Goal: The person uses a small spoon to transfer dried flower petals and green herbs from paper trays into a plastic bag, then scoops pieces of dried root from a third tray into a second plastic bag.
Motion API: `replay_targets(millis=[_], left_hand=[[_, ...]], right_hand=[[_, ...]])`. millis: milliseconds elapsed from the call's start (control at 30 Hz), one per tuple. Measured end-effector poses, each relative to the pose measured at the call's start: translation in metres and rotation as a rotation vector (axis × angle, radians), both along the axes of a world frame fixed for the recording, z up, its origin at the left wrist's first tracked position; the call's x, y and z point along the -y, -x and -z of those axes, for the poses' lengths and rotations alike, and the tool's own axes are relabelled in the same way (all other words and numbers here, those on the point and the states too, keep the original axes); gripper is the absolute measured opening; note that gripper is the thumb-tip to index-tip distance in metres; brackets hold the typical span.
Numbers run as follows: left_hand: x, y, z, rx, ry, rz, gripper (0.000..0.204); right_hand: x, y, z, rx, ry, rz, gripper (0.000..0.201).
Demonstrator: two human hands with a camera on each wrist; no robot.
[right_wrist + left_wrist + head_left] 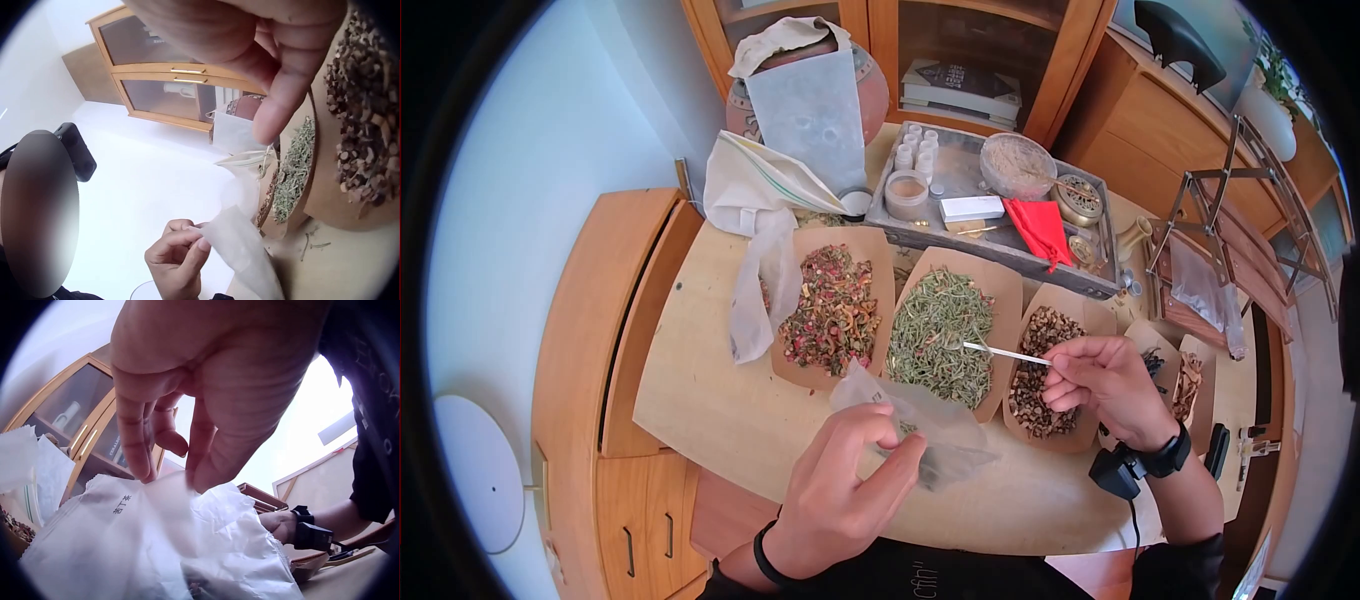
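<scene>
My left hand (840, 490) pinches the top edge of a translucent white bag (940, 430) between thumb and fingers. In the left wrist view the bag (106, 544) hangs below the fingertips and bears small dark printed characters. My right hand (1105, 385) pinches a thin silvery stick (1020, 355) between thumb and forefinger. The stick's far end lies over the green dried herb (940, 330) in the middle paper tray (1000, 290). Right beneath the right hand is a tray of brown chopped pieces (1030, 390).
A tray of reddish dried petals (830, 310) sits to the left, beside cloth-like bags (765, 185). Behind stands a grey tray (1000, 245) with small bottles, a bowl of powder (1017, 165) and a red pouch (1037, 230). Smaller trays and a folding wooden rack (1240, 240) are at right.
</scene>
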State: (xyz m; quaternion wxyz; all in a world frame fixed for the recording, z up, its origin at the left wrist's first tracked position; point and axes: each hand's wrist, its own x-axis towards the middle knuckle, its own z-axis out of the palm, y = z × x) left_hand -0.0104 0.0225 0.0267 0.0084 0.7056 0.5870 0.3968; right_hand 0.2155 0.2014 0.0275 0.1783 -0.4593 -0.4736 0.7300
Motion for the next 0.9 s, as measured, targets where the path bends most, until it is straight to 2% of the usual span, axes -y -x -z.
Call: replay_targets(millis=[333,500,600,633,700,833,867,900], left_hand=[[-0.002,-0.002,-0.002,0.019,0.036,-0.037,0.03],[-0.001,-0.003,-0.002,0.017,0.03,-0.038,0.03],[-0.001,-0.003,-0.001,0.018,0.029,-0.042,0.029],[0.0,-0.002,0.0,0.019,0.033,-0.046,0.028],[0.0,-0.002,0.0,0.023,0.026,-0.049,0.028],[0.0,0.001,0.001,0.011,-0.014,-0.001,0.024],[0.0,0.001,0.002,0.011,-0.014,0.0,0.024],[0.0,0.001,0.002,0.009,-0.02,0.0,0.024]], right_hand=[[0.01,0.009,-0.073,0.114,-0.027,-0.188,0.016],[0.029,0.018,-0.078,0.148,-0.105,-0.227,0.013],[0.04,0.021,-0.075,0.278,-0.919,-0.581,0.013],[0.044,0.021,-0.075,0.279,-0.918,-0.583,0.013],[0.054,0.022,-0.074,0.272,-1.273,-0.511,0.018],[0.041,0.014,-0.089,0.375,-1.333,-0.452,0.021],[0.035,0.013,-0.083,0.379,-1.301,-0.358,0.017],[0.024,0.012,-0.074,0.381,-1.3,-0.356,0.017]])
